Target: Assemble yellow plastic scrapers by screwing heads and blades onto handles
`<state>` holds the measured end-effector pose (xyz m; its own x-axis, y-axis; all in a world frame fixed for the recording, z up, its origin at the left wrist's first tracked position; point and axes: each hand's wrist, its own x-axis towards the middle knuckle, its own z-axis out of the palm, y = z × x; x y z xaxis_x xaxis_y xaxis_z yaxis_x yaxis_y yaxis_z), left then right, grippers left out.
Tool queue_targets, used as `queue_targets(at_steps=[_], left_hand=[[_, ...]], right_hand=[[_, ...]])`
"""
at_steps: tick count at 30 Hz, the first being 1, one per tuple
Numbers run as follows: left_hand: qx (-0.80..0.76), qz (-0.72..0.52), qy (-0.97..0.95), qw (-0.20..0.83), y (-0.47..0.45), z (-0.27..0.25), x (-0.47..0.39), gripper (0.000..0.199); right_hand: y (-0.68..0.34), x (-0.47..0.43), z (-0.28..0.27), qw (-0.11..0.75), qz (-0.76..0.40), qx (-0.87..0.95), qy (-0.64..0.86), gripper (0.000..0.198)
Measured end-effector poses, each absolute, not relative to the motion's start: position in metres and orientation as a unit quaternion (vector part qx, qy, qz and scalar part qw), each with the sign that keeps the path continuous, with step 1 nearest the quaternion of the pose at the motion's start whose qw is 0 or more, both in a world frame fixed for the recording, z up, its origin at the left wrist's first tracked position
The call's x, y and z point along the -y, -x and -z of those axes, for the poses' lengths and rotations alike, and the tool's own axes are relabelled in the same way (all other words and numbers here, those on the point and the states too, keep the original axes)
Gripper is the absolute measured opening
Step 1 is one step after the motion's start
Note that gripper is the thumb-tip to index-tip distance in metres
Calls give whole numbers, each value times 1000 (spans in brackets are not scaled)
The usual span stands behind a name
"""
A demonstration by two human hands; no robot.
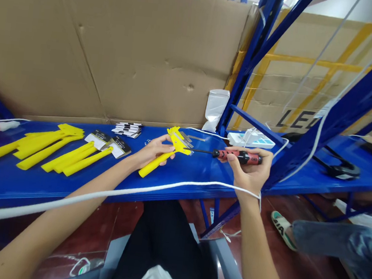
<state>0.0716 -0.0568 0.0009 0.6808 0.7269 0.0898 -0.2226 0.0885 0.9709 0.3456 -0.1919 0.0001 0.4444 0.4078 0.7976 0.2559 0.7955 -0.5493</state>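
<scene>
My left hand (pixel 153 152) is closed around a yellow scraper (pixel 152 165) near its head, the handle slanting down toward the table's front edge. In my right hand (pixel 251 177) is a red and black screwdriver (pixel 242 157), held level. Its shaft points left, and the tip meets the scraper's head; the exact contact is too small to make out. Just behind the head lie thin metal blades (pixel 195 137). Further left, several yellow scrapers (pixel 42 145) lie in a pile, and others with black-and-white cards (pixel 122 146) rest beside them.
A stack of cards (pixel 127 129) sits at the back of the blue shelf (pixel 100 182). A white power strip (pixel 251 139) stands behind my right hand. One white cable (pixel 153 191) crosses in front, reaching my right wrist. Blue rack posts (pixel 247 70) rise nearby. Another person's leg (pixel 338 242) shows at right.
</scene>
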Motion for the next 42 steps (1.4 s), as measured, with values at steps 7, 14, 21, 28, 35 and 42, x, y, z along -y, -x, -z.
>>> queue_targets(at_steps=[7, 14, 21, 28, 35, 42], left_hand=[[-235, -302, -579, 720, -79, 6, 60, 49], [-263, -227, -600, 721, -81, 12, 58, 49], [-254, -225, -611, 716, -82, 13, 57, 45], [-268, -229, -610, 710, -82, 12, 57, 47], [-275, -232, -603, 712, -82, 13, 56, 43], [-269, -228, -599, 719, -82, 12, 57, 39]], right_hand=[[-346, 195, 4, 771, 16, 546, 328, 51], [-338, 194, 9, 734, 64, 582, 344, 53], [-333, 197, 13, 692, 24, 607, 390, 50], [-333, 194, 18, 675, 23, 615, 407, 50], [-335, 192, 20, 660, 43, 631, 407, 51], [-335, 192, 18, 635, 73, 660, 394, 49]])
